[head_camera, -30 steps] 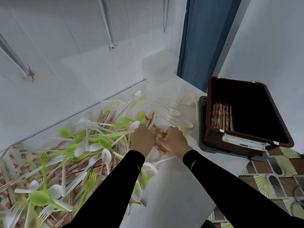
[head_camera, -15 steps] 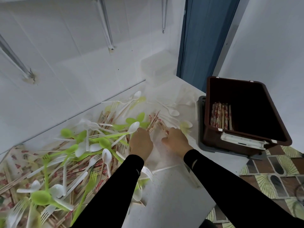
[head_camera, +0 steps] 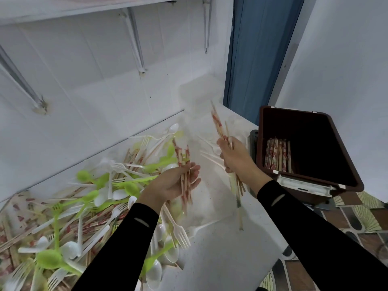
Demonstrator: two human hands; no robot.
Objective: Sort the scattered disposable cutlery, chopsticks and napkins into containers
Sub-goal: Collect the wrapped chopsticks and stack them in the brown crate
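**State.** Both hands are raised above the surface [head_camera: 220,259], each holding wrapped chopsticks.
- The left hand [head_camera: 178,182] is palm up with its fingers curled loosely round the left bundle [head_camera: 184,160], over the near edge of the cutlery pile [head_camera: 94,196].
- The right hand [head_camera: 236,159] is closed round the right bundle [head_camera: 218,124], just beside the brown bin [head_camera: 294,111].
- A row of sorted chopsticks [head_camera: 277,154] lies in the bin against its left wall.

**Risks (judgement).**
1. The right bundle is fanned, with sticks pointing out above and below the fist at different angles. A loose one could slip out on the way to the bin and drop to the surface or over its edge.
2. The long ends could catch the bin's rim on lowering, which would scatter the bundle.
3. The left grip looks slack. If the palm tilts, the sticks slide back into the pile.
4. A stray fork or spoon could be caught among the sticks and end up in the wrong container. I cannot confirm this.
5. The bin stands at the end of the surface, so a knock from the right forearm may shift it.

**Hard to read.**
- Both bundles are motion-blurred, so the number of sticks cannot be told.
- The lower ends of the right bundle merge with pale cutlery handles behind them.
- The right fingers are hidden behind the back of the hand.
- The clear tubs [head_camera: 195,95] at the back are washed out against the white wall, and their contents are unknown.
- The patterned items [head_camera: 12,206] at the far left are cut off by the frame. They may be napkins or more wrappers; I cannot tell which.
- The right side of the bin's interior is too dark to read.
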